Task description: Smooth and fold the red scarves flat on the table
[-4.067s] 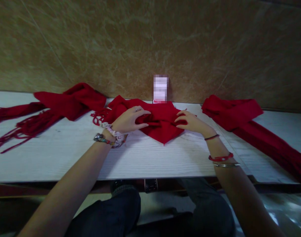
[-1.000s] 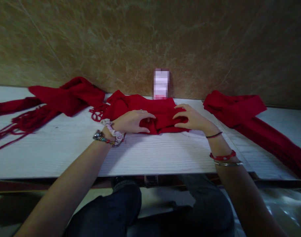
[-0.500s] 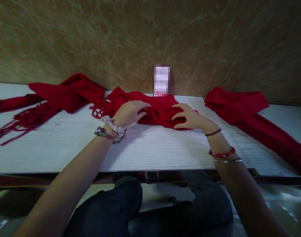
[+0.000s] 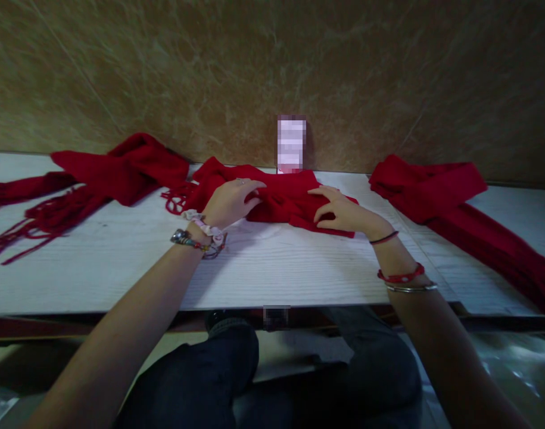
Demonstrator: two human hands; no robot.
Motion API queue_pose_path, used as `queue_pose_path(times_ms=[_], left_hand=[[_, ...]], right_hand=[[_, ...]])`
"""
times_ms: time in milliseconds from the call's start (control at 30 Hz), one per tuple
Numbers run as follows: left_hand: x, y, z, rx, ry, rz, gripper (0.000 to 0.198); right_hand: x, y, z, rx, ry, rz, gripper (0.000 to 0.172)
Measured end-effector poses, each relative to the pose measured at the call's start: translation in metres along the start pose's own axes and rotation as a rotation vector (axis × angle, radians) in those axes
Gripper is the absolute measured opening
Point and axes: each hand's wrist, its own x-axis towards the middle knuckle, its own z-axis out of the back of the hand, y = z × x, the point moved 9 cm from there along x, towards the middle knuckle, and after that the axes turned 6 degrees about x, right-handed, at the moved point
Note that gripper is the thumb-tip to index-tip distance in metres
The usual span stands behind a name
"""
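Note:
A folded red scarf (image 4: 283, 199) lies on the white table (image 4: 263, 274) near the wall. My left hand (image 4: 230, 202) rests on its left part, fingers curled and pinching the cloth. On the right part my right hand (image 4: 341, 214) presses down, its fingers bent over a fold. The scarf's fringe (image 4: 176, 199) sticks out to the left of my left hand. Both wrists carry bracelets.
A second red scarf (image 4: 120, 170) with long tassels sprawls at the far left. A third red scarf (image 4: 455, 208) runs along the right side toward the table edge. A small blurred white object (image 4: 292, 143) stands against the brown wall behind the folded scarf.
The pointed corner of the scarf that hung toward me has been folded up into a flatter bundle. Both hands have shifted slightly away from me on the cloth.

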Motion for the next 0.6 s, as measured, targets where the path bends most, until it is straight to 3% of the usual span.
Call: queue_pose_path(times_ms=[200,367,500,600], left_hand=[[0.0,0.008,0.012,-0.011,-0.071,0.085,0.028],[-0.007,0.02,0.041,-0.069,-0.361,0.18,0.02],[-0.02,0.028,0.067,-0.112,-0.59,0.245,0.015],[-0.026,0.034,0.079,-0.125,-0.685,0.281,0.014]], right_hand=[[-0.001,-0.001,0.034,0.039,-0.26,-0.04,0.006],[-0.017,-0.007,0.075,0.051,-0.639,-0.104,0.006],[-0.043,-0.008,0.103,0.075,-0.958,-0.088,0.019],[-0.059,-0.011,0.116,0.054,-1.128,-0.103,0.024]])
